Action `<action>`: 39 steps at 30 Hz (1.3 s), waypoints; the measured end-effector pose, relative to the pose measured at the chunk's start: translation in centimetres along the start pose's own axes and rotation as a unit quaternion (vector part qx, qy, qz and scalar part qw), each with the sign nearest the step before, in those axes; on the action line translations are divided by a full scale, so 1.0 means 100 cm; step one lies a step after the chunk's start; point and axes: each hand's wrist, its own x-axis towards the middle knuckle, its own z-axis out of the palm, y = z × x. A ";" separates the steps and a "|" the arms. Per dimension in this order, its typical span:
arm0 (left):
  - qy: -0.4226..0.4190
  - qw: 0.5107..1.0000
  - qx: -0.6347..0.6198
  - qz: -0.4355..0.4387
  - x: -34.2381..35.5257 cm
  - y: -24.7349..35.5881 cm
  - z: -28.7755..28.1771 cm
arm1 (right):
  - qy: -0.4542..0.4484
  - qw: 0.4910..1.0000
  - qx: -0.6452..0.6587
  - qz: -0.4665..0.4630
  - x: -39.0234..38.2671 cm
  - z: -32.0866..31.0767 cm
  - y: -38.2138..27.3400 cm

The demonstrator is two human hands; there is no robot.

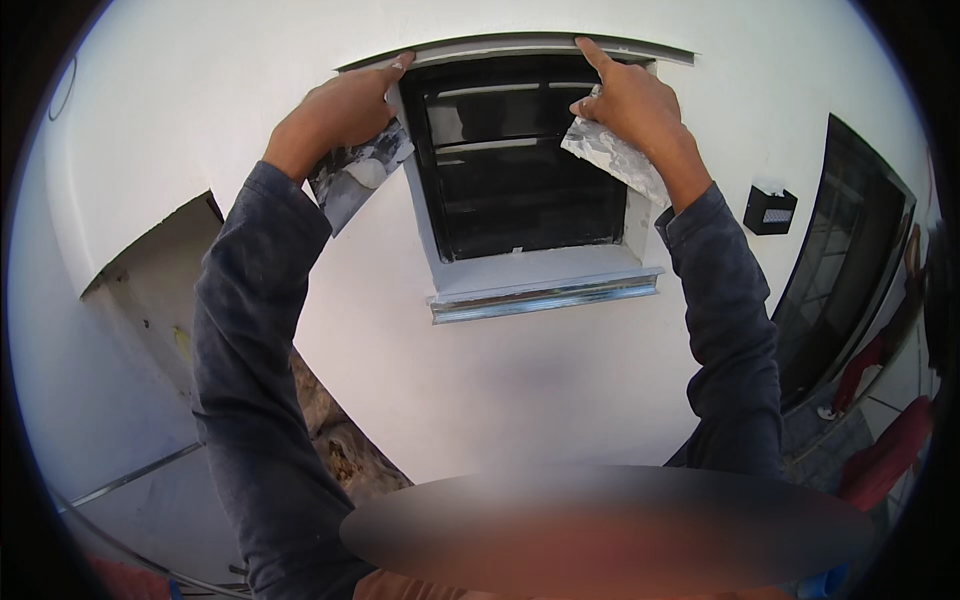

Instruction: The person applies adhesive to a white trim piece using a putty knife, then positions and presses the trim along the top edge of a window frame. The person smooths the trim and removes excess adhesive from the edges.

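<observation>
The strip [500, 46] above the window [530, 190], likely light and bendy, is being touched at two good holding spots by left hand [343, 110] and right hand [640, 105], other fingers clamped on blades [350, 195].

A small black wall-mounted box [770, 211] sits just left of a tall dark glass panel [838, 255].

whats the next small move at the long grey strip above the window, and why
Perhaps slide the right hand outward along the long grey strip, pressing lightly: its index fingertip appears to rest there, and the strip's right end extends beyond it; the left hand touches farther left.
</observation>
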 end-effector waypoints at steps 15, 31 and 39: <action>-0.093 0.920 -0.376 -0.061 -0.037 -0.010 -0.018 | -0.004 0.974 0.196 0.115 -0.037 -0.014 0.037; 0.040 0.832 -0.536 -0.134 -0.078 -0.030 0.024 | 0.042 0.942 0.279 0.179 -0.041 0.015 0.111; 0.077 0.856 -0.487 -0.157 -0.058 -0.026 0.041 | -0.005 0.932 0.321 0.170 -0.033 0.031 0.133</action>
